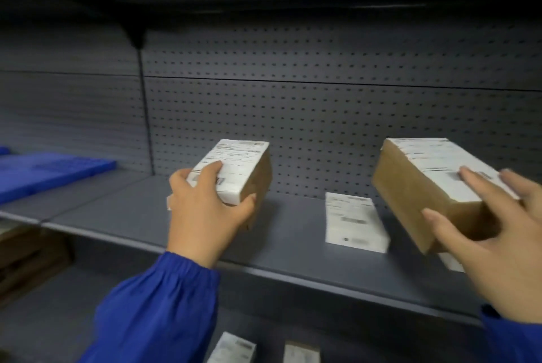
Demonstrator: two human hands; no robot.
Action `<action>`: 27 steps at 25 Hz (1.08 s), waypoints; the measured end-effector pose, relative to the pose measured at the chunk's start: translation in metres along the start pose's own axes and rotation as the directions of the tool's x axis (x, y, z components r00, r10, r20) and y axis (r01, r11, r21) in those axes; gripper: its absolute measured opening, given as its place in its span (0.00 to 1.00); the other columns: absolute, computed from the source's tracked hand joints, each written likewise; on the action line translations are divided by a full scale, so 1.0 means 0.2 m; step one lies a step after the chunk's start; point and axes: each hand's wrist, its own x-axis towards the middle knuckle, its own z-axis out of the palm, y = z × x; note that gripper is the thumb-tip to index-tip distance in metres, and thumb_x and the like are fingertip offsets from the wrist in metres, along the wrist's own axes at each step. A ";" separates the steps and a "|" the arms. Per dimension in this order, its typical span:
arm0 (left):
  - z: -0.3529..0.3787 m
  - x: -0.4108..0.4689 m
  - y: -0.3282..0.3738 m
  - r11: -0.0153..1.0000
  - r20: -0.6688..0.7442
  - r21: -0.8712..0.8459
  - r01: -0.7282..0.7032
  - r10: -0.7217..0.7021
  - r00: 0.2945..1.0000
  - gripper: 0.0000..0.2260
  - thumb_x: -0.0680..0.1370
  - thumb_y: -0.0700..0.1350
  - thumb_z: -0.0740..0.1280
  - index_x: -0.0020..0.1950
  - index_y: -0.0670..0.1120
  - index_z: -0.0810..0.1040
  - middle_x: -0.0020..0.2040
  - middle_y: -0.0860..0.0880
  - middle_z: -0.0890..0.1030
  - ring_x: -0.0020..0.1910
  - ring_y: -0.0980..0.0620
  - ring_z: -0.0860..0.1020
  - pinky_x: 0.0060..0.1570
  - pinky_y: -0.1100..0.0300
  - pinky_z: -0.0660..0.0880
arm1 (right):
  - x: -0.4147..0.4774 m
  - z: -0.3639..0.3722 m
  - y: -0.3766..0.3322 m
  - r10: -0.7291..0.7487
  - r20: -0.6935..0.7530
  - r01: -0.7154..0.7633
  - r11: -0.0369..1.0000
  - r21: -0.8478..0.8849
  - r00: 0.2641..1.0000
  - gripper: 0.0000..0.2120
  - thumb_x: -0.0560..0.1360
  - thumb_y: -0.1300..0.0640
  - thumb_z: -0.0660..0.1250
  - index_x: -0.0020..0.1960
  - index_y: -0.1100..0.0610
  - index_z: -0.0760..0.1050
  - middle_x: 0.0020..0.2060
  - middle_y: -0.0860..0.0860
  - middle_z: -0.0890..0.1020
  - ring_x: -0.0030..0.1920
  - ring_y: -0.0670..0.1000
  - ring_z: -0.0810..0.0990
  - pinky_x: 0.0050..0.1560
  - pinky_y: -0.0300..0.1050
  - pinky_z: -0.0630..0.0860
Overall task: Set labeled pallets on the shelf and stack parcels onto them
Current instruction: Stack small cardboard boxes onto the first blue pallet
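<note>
2 boxy cardbd parcels [259, 178] [410, 189] in hands [202, 210] [492, 245]

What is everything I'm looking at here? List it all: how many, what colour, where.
left parcel: one, brown with white label, held over the shelf
right parcel: one, brown with white label, held over the shelf
flat parcel: one, white label up, lying on the shelf between them
lower parcels: two, white-topped, below the shelf
pallets: count unclear, blue, on the shelf at far left
brown boxes: count unclear, dim, lower left
shelf: one, grey
pegboard: grey, behind the shelf
left hand: blue sleeve, grips the left parcel
right hand: grips the right parcel
</note>
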 end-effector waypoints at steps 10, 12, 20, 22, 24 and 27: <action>-1.07 0.02 -0.89 0.978 -0.056 0.207 -0.019 0.031 0.998 0.35 0.64 0.59 0.71 0.69 0.55 0.64 0.67 0.46 0.58 0.64 0.42 0.65 0.63 0.54 0.66 | -0.76 0.51 -1.30 -0.192 0.177 0.107 0.909 0.403 0.965 0.32 0.62 0.46 0.73 0.65 0.40 0.70 0.70 0.48 0.63 0.69 0.58 0.57 0.65 0.60 0.63; -1.25 0.04 -1.07 0.962 -0.052 0.273 0.016 -0.001 0.999 0.36 0.65 0.60 0.71 0.69 0.56 0.63 0.68 0.47 0.57 0.66 0.43 0.64 0.64 0.53 0.66 | -0.87 0.61 -1.53 -0.239 0.243 0.107 0.884 0.455 0.940 0.32 0.63 0.45 0.73 0.66 0.39 0.68 0.70 0.46 0.61 0.69 0.55 0.55 0.65 0.59 0.63; -1.81 0.31 -1.75 0.936 -0.130 0.337 0.101 -0.060 0.990 0.35 0.65 0.59 0.72 0.69 0.57 0.63 0.70 0.49 0.57 0.69 0.47 0.60 0.66 0.54 0.64 | -1.08 1.01 -2.35 -0.377 0.314 0.146 0.810 0.568 0.871 0.33 0.63 0.40 0.69 0.67 0.38 0.66 0.70 0.41 0.58 0.69 0.49 0.53 0.64 0.54 0.64; -1.93 0.44 -1.93 0.927 -0.138 0.353 0.128 -0.084 0.987 0.35 0.65 0.59 0.72 0.69 0.58 0.63 0.70 0.50 0.56 0.69 0.47 0.60 0.65 0.53 0.65 | -1.11 1.11 -2.54 -0.399 0.312 0.156 0.795 0.586 0.862 0.33 0.62 0.38 0.68 0.66 0.37 0.66 0.70 0.41 0.59 0.69 0.49 0.53 0.64 0.54 0.64; -2.04 0.61 -2.13 0.923 -0.150 0.362 0.133 -0.083 0.985 0.34 0.65 0.58 0.73 0.68 0.58 0.63 0.70 0.50 0.56 0.68 0.46 0.61 0.66 0.53 0.64 | -1.14 1.24 -2.77 -0.423 0.318 0.163 0.781 0.603 0.848 0.33 0.60 0.36 0.66 0.66 0.35 0.66 0.70 0.41 0.59 0.69 0.49 0.53 0.65 0.53 0.63; -2.20 0.92 -2.39 0.923 -0.173 0.365 0.123 -0.063 0.983 0.34 0.65 0.57 0.73 0.68 0.59 0.63 0.70 0.50 0.56 0.69 0.45 0.60 0.67 0.52 0.63 | -1.16 1.45 -3.15 -0.451 0.305 0.169 0.749 0.641 0.839 0.34 0.59 0.34 0.64 0.65 0.34 0.65 0.70 0.40 0.59 0.69 0.48 0.53 0.65 0.53 0.63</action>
